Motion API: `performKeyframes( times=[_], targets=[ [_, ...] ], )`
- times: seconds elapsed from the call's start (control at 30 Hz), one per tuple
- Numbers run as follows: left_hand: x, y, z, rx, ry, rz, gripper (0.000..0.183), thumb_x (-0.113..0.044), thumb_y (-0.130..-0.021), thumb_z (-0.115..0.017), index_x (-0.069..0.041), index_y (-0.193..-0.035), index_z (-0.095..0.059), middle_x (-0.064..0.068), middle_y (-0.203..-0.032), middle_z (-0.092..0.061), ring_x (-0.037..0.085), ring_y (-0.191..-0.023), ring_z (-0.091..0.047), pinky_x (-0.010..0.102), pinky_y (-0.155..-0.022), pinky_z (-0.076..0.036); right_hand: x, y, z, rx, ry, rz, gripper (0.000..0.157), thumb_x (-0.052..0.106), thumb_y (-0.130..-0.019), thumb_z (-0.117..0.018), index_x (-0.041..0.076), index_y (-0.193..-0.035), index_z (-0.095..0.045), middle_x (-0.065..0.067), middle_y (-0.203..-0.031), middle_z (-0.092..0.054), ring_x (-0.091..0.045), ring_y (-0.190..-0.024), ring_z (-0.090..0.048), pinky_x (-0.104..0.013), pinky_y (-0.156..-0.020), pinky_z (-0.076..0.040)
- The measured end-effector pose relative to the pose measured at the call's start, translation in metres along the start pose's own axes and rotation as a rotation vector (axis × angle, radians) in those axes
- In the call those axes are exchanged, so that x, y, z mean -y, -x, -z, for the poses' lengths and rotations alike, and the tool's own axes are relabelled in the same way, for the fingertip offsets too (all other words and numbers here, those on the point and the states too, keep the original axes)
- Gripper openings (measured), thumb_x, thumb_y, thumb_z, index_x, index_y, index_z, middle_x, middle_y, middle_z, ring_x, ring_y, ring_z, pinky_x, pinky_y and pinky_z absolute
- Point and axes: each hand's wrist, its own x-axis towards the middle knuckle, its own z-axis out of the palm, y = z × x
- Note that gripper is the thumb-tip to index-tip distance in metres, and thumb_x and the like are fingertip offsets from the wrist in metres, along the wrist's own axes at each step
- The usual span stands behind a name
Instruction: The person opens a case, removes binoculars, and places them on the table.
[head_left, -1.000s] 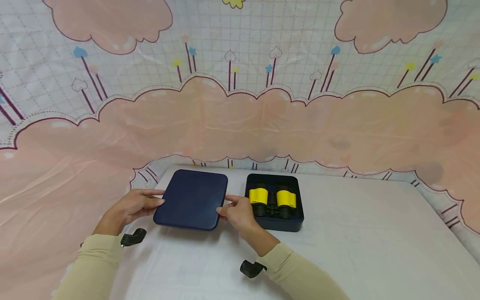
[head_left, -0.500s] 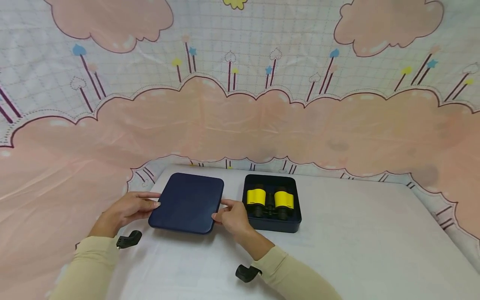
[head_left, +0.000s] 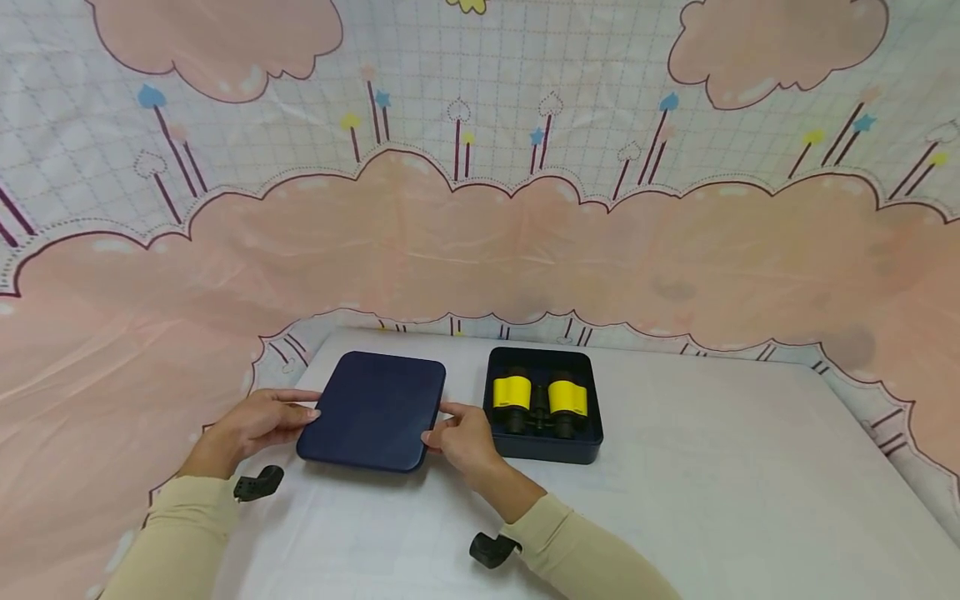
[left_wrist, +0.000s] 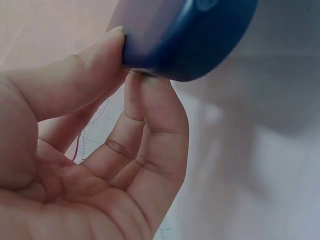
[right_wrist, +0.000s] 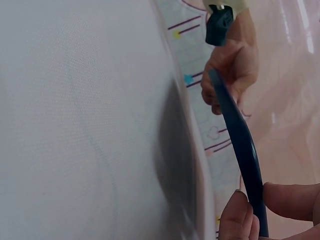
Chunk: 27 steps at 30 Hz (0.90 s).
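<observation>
A dark blue, round-cornered lid [head_left: 372, 410] is held between both hands, just above the white table. My left hand [head_left: 258, 427] pinches its left edge; the left wrist view has the thumb on top of the lid [left_wrist: 200, 40] and fingertips underneath. On the opposite edge my right hand [head_left: 468, 442] pinches it between thumb and fingers, and the right wrist view shows this lid [right_wrist: 242, 145] edge-on. Just right of that hand stands an open dark blue box [head_left: 551, 450]. Black and yellow binoculars [head_left: 540, 404] lie inside the box.
The white-covered table [head_left: 712, 475] stretches off to the right. Behind it hangs a curtain [head_left: 495, 250] printed with pink clouds, meeting the table's back edge. A black wrist camera [head_left: 258, 483] sits at the left cuff, another black camera [head_left: 493, 550] at the right one.
Both hands have brought the lid slightly left and lower, nearer the front, keeping their pinch on its edges. The box and binoculars stay in place; the view has shifted a little.
</observation>
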Motion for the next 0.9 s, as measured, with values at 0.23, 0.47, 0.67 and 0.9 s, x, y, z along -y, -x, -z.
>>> performKeyframes(
  times=[0.23,0.47,0.67,0.9],
  targets=[
    [0.004,0.002,0.0,0.005,0.042,-0.001,0.032,-0.003,-0.095,-0.073,-0.011,-0.126,-0.074,-0.01,-0.092,-0.075,0.004,-0.082,-0.069,0.023,-0.076,-0.06,-0.005,-0.003,-0.003,0.002,0.001,-0.011,0.064,-0.01,-0.085,-0.075,-0.006,-0.145,-0.055,-0.007,-0.088,-0.061,-0.013,-0.073,-0.066,-0.03,-0.078,-0.065],
    [0.005,0.004,-0.001,-0.011,0.037,0.007,0.035,-0.003,-0.094,-0.074,-0.007,-0.129,-0.072,-0.01,-0.091,-0.075,0.005,-0.081,-0.069,0.022,-0.074,-0.06,-0.009,-0.003,-0.006,-0.005,-0.008,-0.014,0.064,-0.011,-0.084,-0.074,-0.007,-0.145,-0.055,-0.006,-0.087,-0.06,-0.013,-0.071,-0.064,-0.03,-0.076,-0.065],
    [0.006,0.004,0.0,-0.018,0.031,0.015,0.035,-0.003,-0.094,-0.075,-0.009,-0.128,-0.073,-0.01,-0.09,-0.076,0.005,-0.081,-0.069,0.023,-0.075,-0.06,-0.009,-0.002,-0.006,0.003,-0.006,-0.024,0.065,-0.011,-0.084,-0.074,-0.006,-0.146,-0.054,-0.006,-0.088,-0.059,-0.014,-0.073,-0.064,-0.031,-0.079,-0.065],
    [0.008,0.003,-0.001,-0.019,0.023,0.011,0.039,-0.003,-0.094,-0.075,-0.005,-0.132,-0.07,-0.009,-0.091,-0.076,0.006,-0.081,-0.069,0.023,-0.074,-0.061,-0.011,-0.002,-0.006,0.011,-0.019,-0.019,0.066,-0.012,-0.084,-0.073,-0.007,-0.146,-0.053,-0.005,-0.088,-0.058,-0.014,-0.073,-0.063,-0.032,-0.079,-0.065]
  ],
)
